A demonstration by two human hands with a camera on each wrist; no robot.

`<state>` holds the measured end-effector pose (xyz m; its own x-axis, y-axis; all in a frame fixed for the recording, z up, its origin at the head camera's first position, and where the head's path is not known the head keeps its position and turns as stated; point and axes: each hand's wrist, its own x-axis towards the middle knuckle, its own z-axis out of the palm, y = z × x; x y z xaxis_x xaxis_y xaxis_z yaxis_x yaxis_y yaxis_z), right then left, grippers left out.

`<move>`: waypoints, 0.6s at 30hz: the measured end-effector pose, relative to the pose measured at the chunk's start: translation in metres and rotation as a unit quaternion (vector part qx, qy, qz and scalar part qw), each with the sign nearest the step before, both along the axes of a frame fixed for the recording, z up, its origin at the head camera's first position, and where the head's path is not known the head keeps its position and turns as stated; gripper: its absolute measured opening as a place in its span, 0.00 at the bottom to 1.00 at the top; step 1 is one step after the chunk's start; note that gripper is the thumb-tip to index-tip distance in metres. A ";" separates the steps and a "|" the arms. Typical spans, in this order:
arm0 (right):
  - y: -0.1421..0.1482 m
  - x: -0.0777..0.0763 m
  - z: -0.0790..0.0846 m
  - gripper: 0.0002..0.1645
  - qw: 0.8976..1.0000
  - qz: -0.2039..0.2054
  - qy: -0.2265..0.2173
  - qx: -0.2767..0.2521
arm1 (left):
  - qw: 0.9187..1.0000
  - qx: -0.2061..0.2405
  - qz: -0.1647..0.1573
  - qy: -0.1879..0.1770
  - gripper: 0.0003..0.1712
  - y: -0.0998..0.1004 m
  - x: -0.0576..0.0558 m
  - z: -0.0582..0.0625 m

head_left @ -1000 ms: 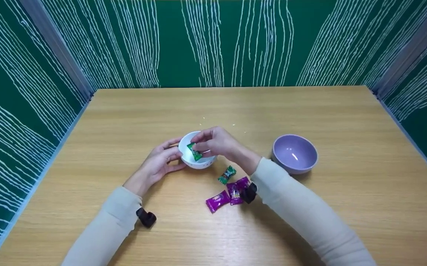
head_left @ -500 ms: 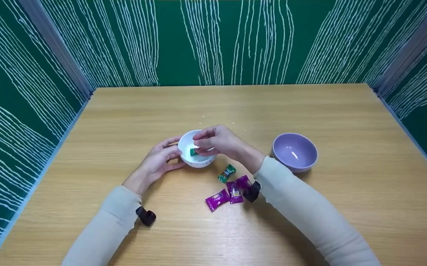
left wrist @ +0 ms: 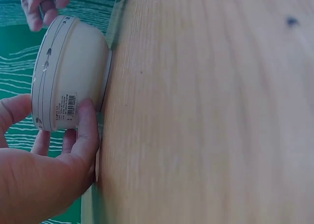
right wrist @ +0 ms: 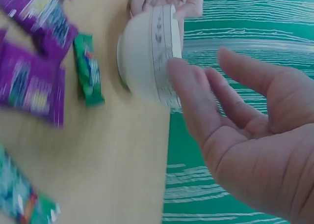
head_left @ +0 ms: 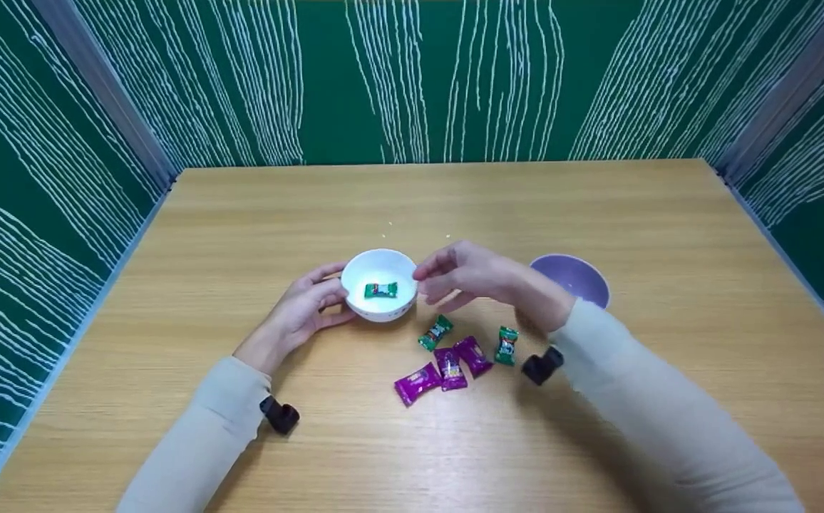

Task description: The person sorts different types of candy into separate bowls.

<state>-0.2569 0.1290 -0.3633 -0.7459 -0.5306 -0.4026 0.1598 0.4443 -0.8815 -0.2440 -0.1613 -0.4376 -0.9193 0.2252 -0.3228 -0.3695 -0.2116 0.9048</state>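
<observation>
Right hand (head_left: 465,274) has moved back to the right, out of the white bowl (head_left: 366,271), and the green sweet (head_left: 381,290) it pinched now lies flat on the bowl's floor. Head view: left hand (head_left: 301,310) at bowl's left, fingers bent round the wall, holding it; bowl upright on wooden table (head_left: 298,214). Right fingers loosely bent, nothing held, tips just beside the right rim; contact cannot be told. Nearer the person, three purple sweets (head_left: 450,368) lie close together, with one green packet (head_left: 435,333) just beyond them and another, the right-hand packet (head_left: 506,345), near the cuff (head_left: 576,320). Purple bowl (head_left: 574,274) behind the right wrist, partly covered. Left wrist view: thumb and fingers set against rim and side; barcode label (left wrist: 67,106) on the lower wall beside a fingertip, patterned band below the rim. Other hand's fingers near the opposite rim. Right wrist view: gap between the fingers moderately wide, fingertip overlapping the bowl in sight; purple and green wrappers at left, blurred, bowl's interior hidden
</observation>
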 end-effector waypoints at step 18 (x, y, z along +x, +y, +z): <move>0.051 0.038 -0.018 0.30 0.943 0.133 0.187 0.240 | 1.000 -0.002 0.008 -0.010 0.35 0.002 0.001 0.002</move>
<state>-0.2192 0.1797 -0.3809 -0.7501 -0.5421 -0.3788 -0.2955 0.7872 -0.5413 -0.2430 -0.1589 -0.4356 -0.9163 0.2088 -0.3417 -0.3838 -0.2148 0.8981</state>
